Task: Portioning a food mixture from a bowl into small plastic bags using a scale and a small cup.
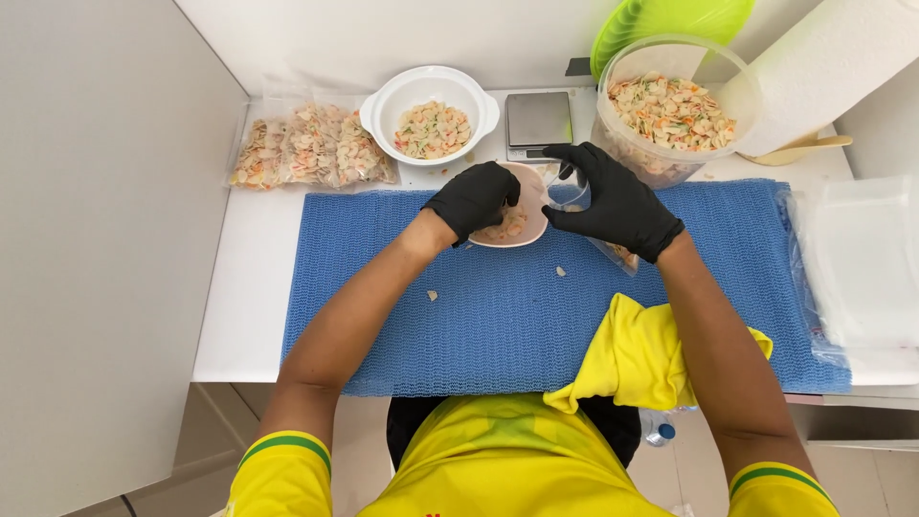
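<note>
White walls close in a narrow white bench (pixel 244 316), and most of its top is covered by a blue mesh mat (pixel 498 325). Nearest the person, a crumpled yellow cloth (pixel 637 359) lies on the mat's front right part, partly under the right forearm. Two stray pasta pieces (pixel 433 296) sit loose on the mat a little further in.

Beyond them both black-gloved hands meet over the mat. The left hand (pixel 474 199) is curled around the rim of a small pink bowl (pixel 517 225), gripping it and tipping it toward the right; a little coloured pasta shows inside. The right hand (pixel 613 199) is closed on the mouth of a clear plastic bag (pixel 613 251), pinching its edge right beside the bowl's lip, while the bag hangs down under the palm with some pasta in it.

Further back stand a white two-handled bowl (pixel 383 105) of pasta, and left of it a row of filled clear bags (pixel 306 146). A small digital scale (pixel 538 123) sits just behind the hands. To the right is a large clear tub (pixel 627 153) of pasta, its green lid (pixel 670 17) propped behind, with a paper towel roll (pixel 828 67) and a wooden spoon (pixel 804 148) beside it. Flat empty bags (pixel 862 258) lie at the far right edge.
</note>
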